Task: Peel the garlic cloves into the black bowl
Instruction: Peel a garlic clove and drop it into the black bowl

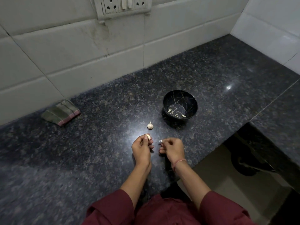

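**Garlic peeling, mid-clove: what's on the counter**

The black bowl (178,97) sits on a dark speckled granite counter (81,151). It has gold crack-like lines inside and two peeled cloves (169,110) lying on its bottom.

Both hands are on the near side of the bowl, a bit to its left. The left hand (142,148) has thumb and fingertips clamped on a clove (148,136), which pokes up above the fingers. The right hand (172,147) is just beside it, not touching, with fingers curled and the tips pinching a small pale scrap (160,141). It looks like skin, but it's too small to be sure. A pink thread band (179,163) is on that wrist, and the sleeves (113,207) are maroon.

The garlic bulb (150,125) stands between the hands and the bowl, slightly left of the straight line, stem up, apart from both.

Well to the left of the bowl, a folded greenish cloth (60,112) with a pink edge lies against the white tiled wall (48,51). Behind the bowl and high on that wall is a grubby socket panel (123,4). To the bowl's right the counter cuts away, and there's something dark and round down there that I can't make out.
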